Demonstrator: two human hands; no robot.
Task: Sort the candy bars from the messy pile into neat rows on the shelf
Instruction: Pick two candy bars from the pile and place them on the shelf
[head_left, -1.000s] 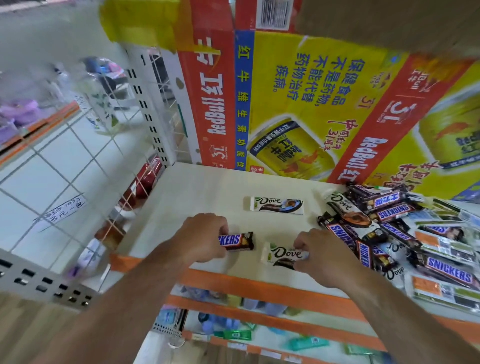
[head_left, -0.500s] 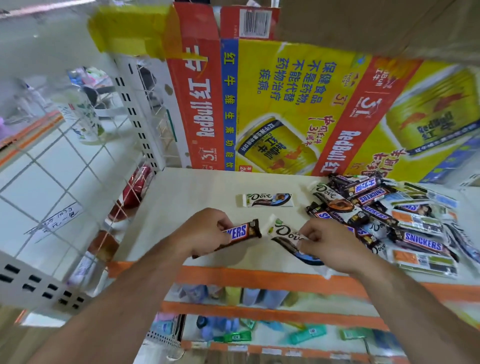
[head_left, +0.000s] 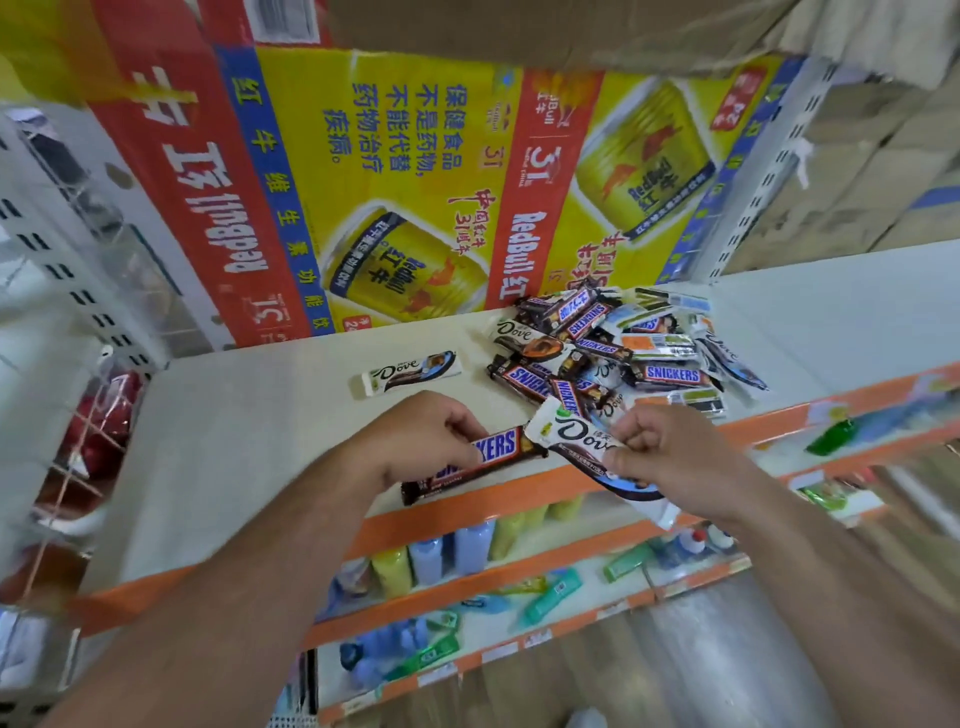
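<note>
Two hands engaged: left hand (head_left: 426, 441) pinches a Snickers bar (head_left: 498, 451), right hand (head_left: 670, 457) pinches a Dove bar (head_left: 576, 435), both over the shelf (head_left: 249, 415) front, likely for row placement; pile (head_left: 670, 374) lies right.

Cream shelf (head_left: 234, 441) carries Dove bar (head_left: 410, 371) and candy pile (head_left: 618, 353).

bare shelf (head_left: 249, 441) left, candy pile (head_left: 613, 348) crowding right, Red Bull carton (head_left: 395, 171) behind
</note>
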